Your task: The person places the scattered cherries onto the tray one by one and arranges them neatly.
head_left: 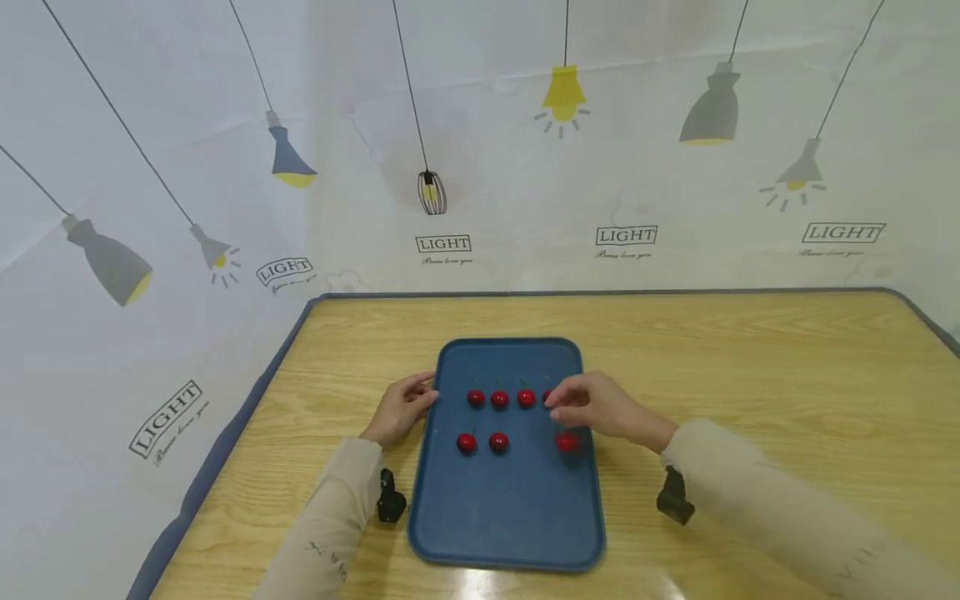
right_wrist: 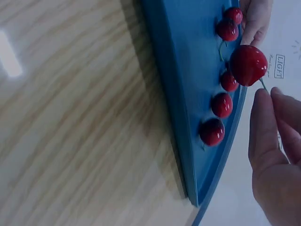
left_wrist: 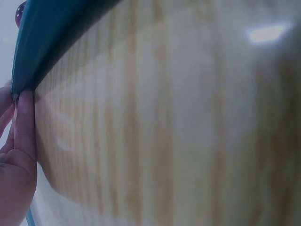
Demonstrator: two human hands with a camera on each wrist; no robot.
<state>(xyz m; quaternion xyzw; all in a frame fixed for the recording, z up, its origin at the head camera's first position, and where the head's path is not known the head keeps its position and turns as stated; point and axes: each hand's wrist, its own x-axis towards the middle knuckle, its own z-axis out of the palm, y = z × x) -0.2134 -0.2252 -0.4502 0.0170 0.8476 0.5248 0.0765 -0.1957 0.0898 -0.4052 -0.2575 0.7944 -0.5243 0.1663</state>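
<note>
A blue tray [head_left: 510, 525] lies on the wooden table with red cherries on it. My right hand [head_left: 600, 408] is over the tray's right side. Thumb and fingertip pinch the thin green stem of a cherry [right_wrist: 248, 65], which hangs below them and looks blurred in the head view. At the tray's left edge, my left hand [head_left: 401, 408] holds the rim between thumb and fingers. Near the middle of the tray is a row of cherries [head_left: 499, 399], its right end partly hidden by my right hand. Two more cherries [head_left: 482, 442] sit in a nearer row.
The wooden table [head_left: 750, 358] has a dark blue edge along its back and left side. Behind it stands a white wall covering [head_left: 510, 125] printed with lamps and the word LIGHT. Black wrist cameras [head_left: 675, 498] sit at both sleeves.
</note>
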